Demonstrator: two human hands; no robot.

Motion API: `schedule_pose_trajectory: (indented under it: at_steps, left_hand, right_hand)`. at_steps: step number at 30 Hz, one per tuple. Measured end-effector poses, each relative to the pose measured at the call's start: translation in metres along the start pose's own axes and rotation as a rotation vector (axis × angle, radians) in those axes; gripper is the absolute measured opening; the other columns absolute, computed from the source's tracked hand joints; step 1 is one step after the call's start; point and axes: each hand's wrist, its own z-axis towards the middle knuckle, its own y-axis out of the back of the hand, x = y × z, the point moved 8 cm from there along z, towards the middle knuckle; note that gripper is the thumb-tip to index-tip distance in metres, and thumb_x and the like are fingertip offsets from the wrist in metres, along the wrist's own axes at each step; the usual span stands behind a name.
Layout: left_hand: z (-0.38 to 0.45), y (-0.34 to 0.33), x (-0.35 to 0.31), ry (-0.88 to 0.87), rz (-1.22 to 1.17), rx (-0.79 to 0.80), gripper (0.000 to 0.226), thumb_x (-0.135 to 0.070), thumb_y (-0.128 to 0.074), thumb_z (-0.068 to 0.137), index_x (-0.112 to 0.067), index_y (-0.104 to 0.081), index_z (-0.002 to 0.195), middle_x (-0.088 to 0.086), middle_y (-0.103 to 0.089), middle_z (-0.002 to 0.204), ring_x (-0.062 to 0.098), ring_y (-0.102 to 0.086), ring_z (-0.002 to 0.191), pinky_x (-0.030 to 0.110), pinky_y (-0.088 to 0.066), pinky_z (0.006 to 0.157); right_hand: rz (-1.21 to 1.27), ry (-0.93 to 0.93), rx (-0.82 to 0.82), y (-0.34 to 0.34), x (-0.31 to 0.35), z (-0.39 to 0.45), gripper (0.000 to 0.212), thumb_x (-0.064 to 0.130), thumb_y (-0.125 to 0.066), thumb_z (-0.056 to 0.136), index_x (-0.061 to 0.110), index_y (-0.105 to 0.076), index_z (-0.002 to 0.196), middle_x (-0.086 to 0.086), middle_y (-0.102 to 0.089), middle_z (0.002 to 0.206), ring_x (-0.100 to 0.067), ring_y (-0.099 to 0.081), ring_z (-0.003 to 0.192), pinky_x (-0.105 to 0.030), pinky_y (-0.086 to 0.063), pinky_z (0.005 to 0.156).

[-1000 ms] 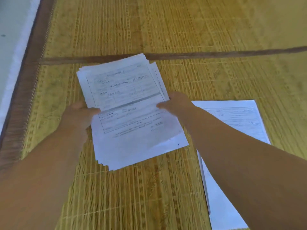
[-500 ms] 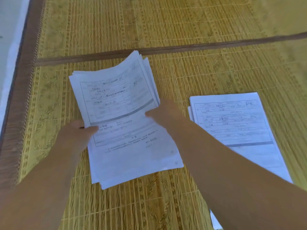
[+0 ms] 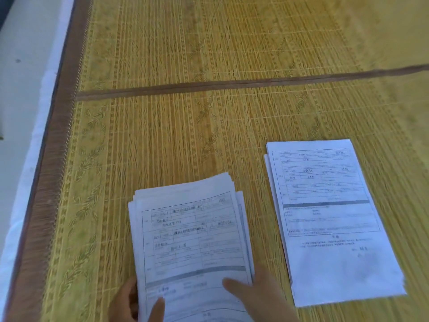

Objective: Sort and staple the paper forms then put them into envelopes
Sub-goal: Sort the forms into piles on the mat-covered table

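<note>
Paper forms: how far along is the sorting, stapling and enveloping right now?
Early. Done: a small pile of forms lies set aside on the bamboo mat, right of the hands. In hand: a thicker stack of forms, gripped by the left hand and right hand, so sorting looks under way. Left: stapling and enveloping; no stapler or envelopes are in view.

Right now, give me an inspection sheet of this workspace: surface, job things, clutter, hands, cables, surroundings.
Surface: woven mat with a brown seam across it.
Job's things: fanned stack of forms, held; smaller pile of forms lying flat to its right, apart from it. No stapler or envelopes seen.
Clutter: nothing seen.
Hands: left hand grips the stack's left edge, thumb on top; right hand holds its right edge.
Cables: nothing seen.
Surroundings: brown mat border, pale floor at left.
</note>
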Motion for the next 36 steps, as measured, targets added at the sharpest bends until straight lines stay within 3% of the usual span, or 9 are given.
schedule_pose_trajectory:
  at_steps: [4, 8, 13, 16, 22, 25, 28, 31, 36]
  left_hand:
    - [-0.014, 0.022, -0.027, -0.041, -0.053, -0.156, 0.066, 0.015, -0.079, 0.062, 0.002, -0.056, 0.122, -0.002, -0.07, 0.105, 0.001, -0.053, 0.099, -0.004, -0.03, 0.077]
    - [-0.008, 0.033, 0.005, 0.111, -0.164, -0.009, 0.051, -0.001, -0.08, 0.071, -0.013, -0.063, 0.118, -0.003, -0.064, 0.094, 0.009, -0.054, 0.08, 0.031, -0.039, 0.088]
    - [-0.034, -0.009, -0.011, 0.224, -0.581, 0.518, 0.095, -0.022, -0.097, 0.034, -0.016, -0.059, 0.121, 0.015, -0.069, 0.115, 0.038, -0.065, 0.105, 0.056, -0.048, 0.092]
    - [-0.057, -0.044, -0.038, 0.203, -0.6, 0.711, 0.102, -0.023, -0.096, 0.041, -0.012, -0.052, 0.133, 0.018, -0.064, 0.124, 0.039, -0.061, 0.113, 0.058, -0.043, 0.098]
    - [-0.064, -0.123, -0.153, -0.129, -0.268, 0.401, 0.028, -0.012, -0.068, 0.087, -0.026, -0.063, 0.111, -0.007, -0.07, 0.107, 0.015, -0.065, 0.102, 0.035, -0.048, 0.092]
    - [-0.052, -0.18, -0.197, -0.249, -0.135, 0.319, 0.025, -0.009, -0.055, 0.094, -0.024, -0.056, 0.115, -0.007, -0.064, 0.106, 0.009, -0.06, 0.093, 0.021, -0.046, 0.074]
    - [-0.024, -0.222, -0.195, -0.218, 0.137, 0.166, 0.014, -0.007, -0.05, 0.092, -0.012, -0.057, 0.103, 0.004, -0.055, 0.104, 0.017, -0.054, 0.081, 0.026, -0.044, 0.063]
    - [-0.003, -0.232, -0.169, -0.152, 0.38, -0.054, 0.014, -0.008, -0.054, 0.085, -0.007, -0.06, 0.097, 0.015, -0.047, 0.127, 0.03, -0.046, 0.112, 0.04, -0.044, 0.093]
    - [-0.018, -0.235, -0.144, 0.018, 0.064, -0.073, 0.016, -0.009, -0.06, 0.083, -0.015, -0.062, 0.097, 0.015, -0.057, 0.117, 0.026, -0.062, 0.083, 0.024, -0.043, 0.056]
  right_hand:
    - [0.049, -0.037, 0.052, -0.02, 0.008, 0.004, 0.031, 0.022, -0.078, 0.074, 0.015, -0.07, 0.104, 0.004, -0.073, 0.093, -0.017, -0.069, 0.089, -0.036, -0.057, 0.085]
    - [0.067, 0.038, 0.139, -0.025, 0.021, -0.017, 0.053, 0.033, -0.08, 0.064, 0.019, -0.066, 0.113, 0.005, -0.074, 0.102, -0.017, -0.068, 0.099, -0.042, -0.053, 0.095]
    - [0.152, 0.141, 0.186, 0.011, 0.016, -0.071, 0.061, 0.029, -0.08, 0.064, 0.022, -0.06, 0.122, 0.006, -0.073, 0.111, -0.016, -0.067, 0.108, -0.042, -0.045, 0.103]
    - [0.113, 0.231, 0.108, 0.057, 0.019, -0.093, 0.057, 0.027, -0.076, 0.066, 0.018, -0.064, 0.121, 0.002, -0.073, 0.112, -0.017, -0.067, 0.109, -0.045, -0.045, 0.105]
    - [0.148, 0.334, -0.327, 0.198, 0.03, -0.085, 0.044, 0.016, -0.075, 0.064, 0.018, -0.067, 0.107, -0.005, -0.075, 0.098, -0.027, -0.071, 0.094, -0.053, -0.052, 0.092]
    - [0.172, 0.339, -0.449, 0.259, 0.036, -0.06, 0.042, 0.019, -0.071, 0.062, 0.012, -0.069, 0.103, -0.012, -0.074, 0.096, -0.034, -0.07, 0.091, -0.054, -0.054, 0.088]
    - [-0.008, 0.31, -0.527, 0.294, 0.038, -0.027, 0.025, 0.007, -0.069, 0.08, 0.012, -0.068, 0.104, -0.005, -0.069, 0.092, -0.023, -0.064, 0.082, -0.03, -0.053, 0.074]
    - [-0.173, 0.223, -0.54, 0.301, 0.031, 0.008, 0.023, 0.005, -0.063, 0.082, 0.012, -0.064, 0.104, -0.003, -0.06, 0.092, -0.018, -0.059, 0.082, -0.017, -0.048, 0.062]
    - [-0.209, 0.125, -0.426, 0.307, 0.023, 0.033, 0.046, 0.015, -0.062, 0.086, 0.006, -0.051, 0.13, -0.016, -0.051, 0.127, -0.03, -0.051, 0.106, -0.032, -0.039, 0.079]
